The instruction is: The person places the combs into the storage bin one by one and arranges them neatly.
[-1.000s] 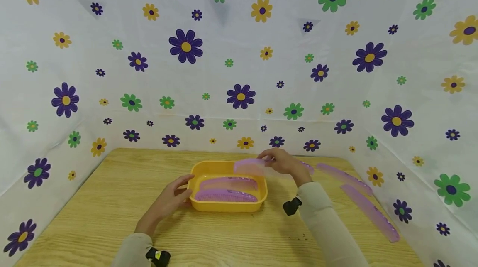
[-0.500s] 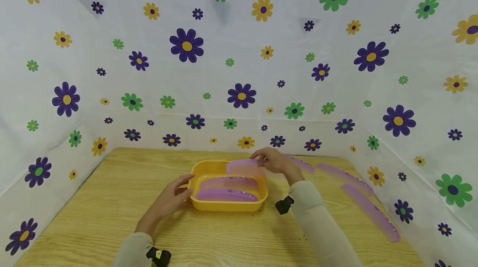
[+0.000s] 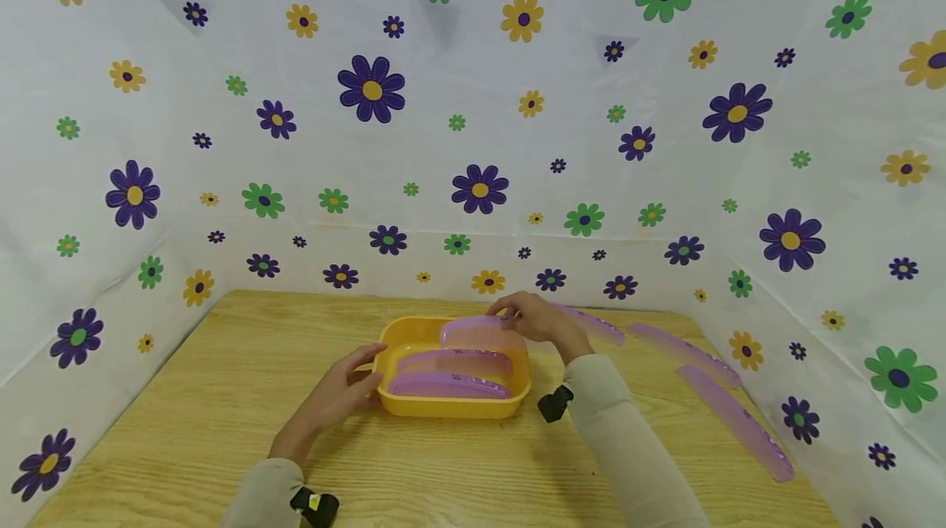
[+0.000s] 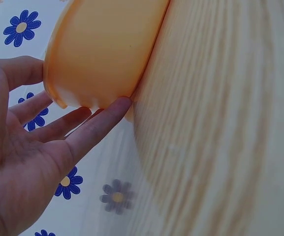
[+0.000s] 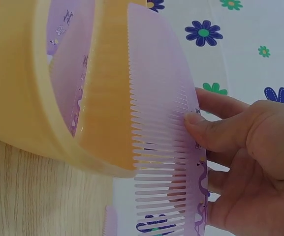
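A yellow plastic basin (image 3: 451, 408) stands on the table with two purple combs inside: one near the front wall (image 3: 451, 386), one behind it (image 3: 454, 361). My left hand (image 3: 343, 384) touches the basin's left end, its fingers extended against the outside wall and rim. Between thumb and fingers my right hand (image 3: 538, 319) pinches a third purple comb (image 5: 161, 73) by its spine. That comb is held over the basin's back right rim, teeth downward; its right end lies behind my hand in the head view.
On the table (image 3: 244, 397) at the right lie more purple combs: one (image 3: 591, 324) near the back edge, one (image 3: 687, 353) beside it, and one (image 3: 735, 421) nearer the right edge. A flowered white sheet (image 3: 414, 134) encloses the back and sides.
My right hand has moved left with the pinched comb, bringing it further over the basin. My left hand has stayed at the basin's left end.
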`<action>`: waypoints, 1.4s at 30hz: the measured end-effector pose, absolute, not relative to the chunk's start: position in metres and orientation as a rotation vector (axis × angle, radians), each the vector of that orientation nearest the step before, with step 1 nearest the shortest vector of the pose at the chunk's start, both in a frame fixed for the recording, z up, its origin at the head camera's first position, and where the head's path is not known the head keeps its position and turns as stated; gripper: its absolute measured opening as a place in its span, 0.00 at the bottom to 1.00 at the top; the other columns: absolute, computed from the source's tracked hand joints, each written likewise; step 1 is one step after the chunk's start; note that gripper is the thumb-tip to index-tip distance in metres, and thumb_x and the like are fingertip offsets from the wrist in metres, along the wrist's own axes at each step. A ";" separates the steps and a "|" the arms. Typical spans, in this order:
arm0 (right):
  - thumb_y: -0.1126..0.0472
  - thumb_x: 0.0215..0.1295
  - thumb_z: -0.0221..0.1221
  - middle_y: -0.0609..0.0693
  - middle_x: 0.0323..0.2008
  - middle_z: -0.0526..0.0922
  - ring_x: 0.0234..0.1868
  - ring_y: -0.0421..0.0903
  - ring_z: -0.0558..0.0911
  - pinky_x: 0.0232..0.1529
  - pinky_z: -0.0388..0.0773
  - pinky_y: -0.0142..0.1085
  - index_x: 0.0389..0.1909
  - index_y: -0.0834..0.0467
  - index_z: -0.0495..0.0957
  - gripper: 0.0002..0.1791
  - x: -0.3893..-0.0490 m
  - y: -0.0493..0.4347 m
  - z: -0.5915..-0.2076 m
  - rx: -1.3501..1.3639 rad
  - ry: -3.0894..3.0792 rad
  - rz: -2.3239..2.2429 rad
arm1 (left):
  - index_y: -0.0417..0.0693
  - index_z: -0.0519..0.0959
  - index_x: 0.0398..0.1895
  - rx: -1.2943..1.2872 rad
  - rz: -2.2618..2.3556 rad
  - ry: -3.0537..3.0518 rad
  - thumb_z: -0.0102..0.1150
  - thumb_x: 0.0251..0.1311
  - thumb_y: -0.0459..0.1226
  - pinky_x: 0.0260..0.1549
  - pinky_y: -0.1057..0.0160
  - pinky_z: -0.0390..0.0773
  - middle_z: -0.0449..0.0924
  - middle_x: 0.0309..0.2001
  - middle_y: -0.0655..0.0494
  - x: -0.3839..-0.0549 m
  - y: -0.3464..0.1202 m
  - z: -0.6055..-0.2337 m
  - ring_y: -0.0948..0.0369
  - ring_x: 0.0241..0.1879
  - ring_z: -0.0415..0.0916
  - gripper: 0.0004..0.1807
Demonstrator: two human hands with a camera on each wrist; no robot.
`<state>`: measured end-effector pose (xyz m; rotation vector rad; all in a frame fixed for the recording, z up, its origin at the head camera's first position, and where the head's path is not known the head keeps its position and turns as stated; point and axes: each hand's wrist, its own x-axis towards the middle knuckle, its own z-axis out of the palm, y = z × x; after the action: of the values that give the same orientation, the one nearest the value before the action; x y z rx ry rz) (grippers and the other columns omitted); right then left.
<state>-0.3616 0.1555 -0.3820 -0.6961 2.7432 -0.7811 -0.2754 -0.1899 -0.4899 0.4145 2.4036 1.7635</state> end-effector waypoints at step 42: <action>0.73 0.71 0.57 0.56 0.50 0.86 0.53 0.53 0.80 0.65 0.80 0.50 0.54 0.55 0.86 0.18 -0.365 0.115 -0.379 -0.730 2.679 -0.676 | 0.42 0.61 0.78 0.411 1.755 2.417 0.51 0.78 0.36 0.51 0.54 0.89 0.60 0.76 0.31 -0.273 -0.191 -0.487 0.34 0.69 0.70 0.29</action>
<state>-0.3646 0.1155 -0.3794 -0.7296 2.6792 -0.6761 -0.2734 -0.1907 -0.4873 0.4111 2.4166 1.7555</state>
